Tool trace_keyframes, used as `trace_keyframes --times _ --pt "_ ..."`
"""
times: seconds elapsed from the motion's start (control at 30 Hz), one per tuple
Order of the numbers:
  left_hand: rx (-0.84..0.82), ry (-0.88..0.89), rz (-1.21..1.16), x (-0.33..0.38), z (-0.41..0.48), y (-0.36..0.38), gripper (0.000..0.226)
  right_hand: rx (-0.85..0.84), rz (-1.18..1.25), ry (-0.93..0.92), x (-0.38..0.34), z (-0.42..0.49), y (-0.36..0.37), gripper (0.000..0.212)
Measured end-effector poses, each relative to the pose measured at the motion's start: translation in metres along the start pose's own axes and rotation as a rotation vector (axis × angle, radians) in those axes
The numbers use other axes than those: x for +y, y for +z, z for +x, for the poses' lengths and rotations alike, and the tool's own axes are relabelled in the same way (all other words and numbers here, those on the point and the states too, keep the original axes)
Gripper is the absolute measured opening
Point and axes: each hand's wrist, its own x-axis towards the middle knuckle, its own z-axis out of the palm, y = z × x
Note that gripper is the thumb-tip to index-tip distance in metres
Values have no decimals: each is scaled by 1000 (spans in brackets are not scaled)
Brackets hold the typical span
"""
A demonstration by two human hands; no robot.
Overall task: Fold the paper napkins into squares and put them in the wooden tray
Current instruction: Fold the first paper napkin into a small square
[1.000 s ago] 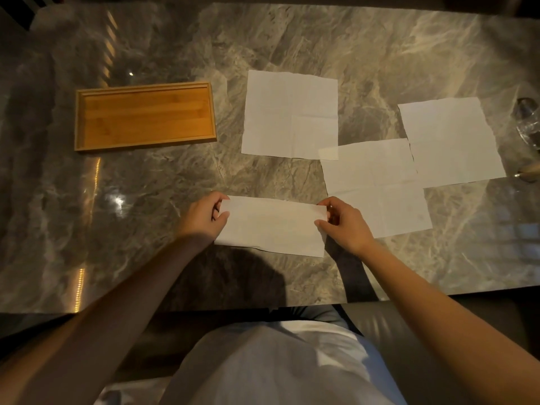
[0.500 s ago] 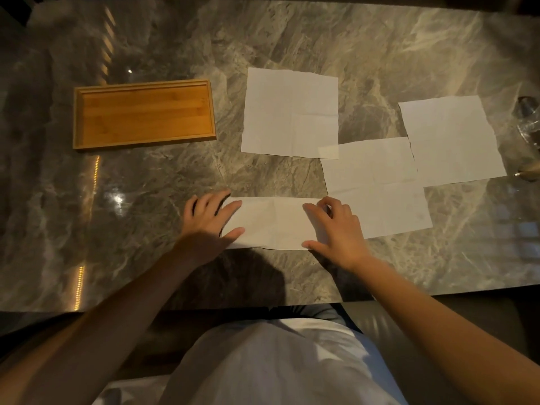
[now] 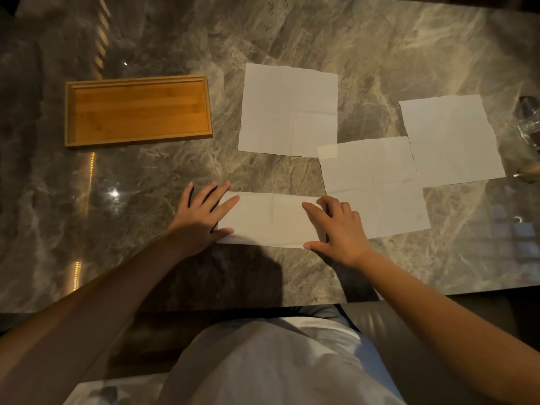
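You won't find any readable text, label, brand, number or sign here. The white square paper napkins (image 3: 288,109) are blank, and the rectangular wooden tray (image 3: 138,111) and grey marbled stone tabletop (image 3: 380,39) carry no markings.

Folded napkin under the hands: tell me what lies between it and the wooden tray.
Nothing visible. Only bare marble table lies between the folded napkin and the wooden tray, up to the left. The unfolded napkins sit to the right, off that path. The tray is empty.
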Motion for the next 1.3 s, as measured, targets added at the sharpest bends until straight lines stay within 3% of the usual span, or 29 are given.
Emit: trace_keyframes --times 0.1,0.27,0.53,0.6,0.67,0.77,0.87,0.97,1.0,1.1,1.2,1.3 --pt "107 -27 -112 12 -4 -3 58 3 7 5 -1 0 1 87" --pt "0 25 -70 31 -10 8 61 2 -7 -5 0 1 2 88" --pt "86 -37 -79 18 -2 6 53 2 -1 12 -2 0 4 92" --pt "136 -73 -89 15 1 2 54 3 17 27 -7 -3 3 83" --pt "213 -168 -112 13 7 -6 51 20 77 37 -15 -4 2 59" --pt "349 -285 -185 14 12 -15 34 -19 284 76 -27 -6 -2 34" --pt "405 -209 -280 28 10 -13 19 -81 391 33 -36 -7 -4 27" --pt "347 -132 -269 39 5 -4 27 24 333 -78 -39 -2 -9 16" --pt "322 -134 -253 40 5 -1 30 59 284 -92 -39 1 -10 18" --pt "236 -148 -190 37 5 5 39 86 116 -131 -42 13 -9 49" --pt "195 -129 -194 34 6 4 44 -4 -35 -170 -43 26 -8 77" --pt "198 -106 -196 29 8 1 45 -56 -59 -162 -39 29 -3 87"
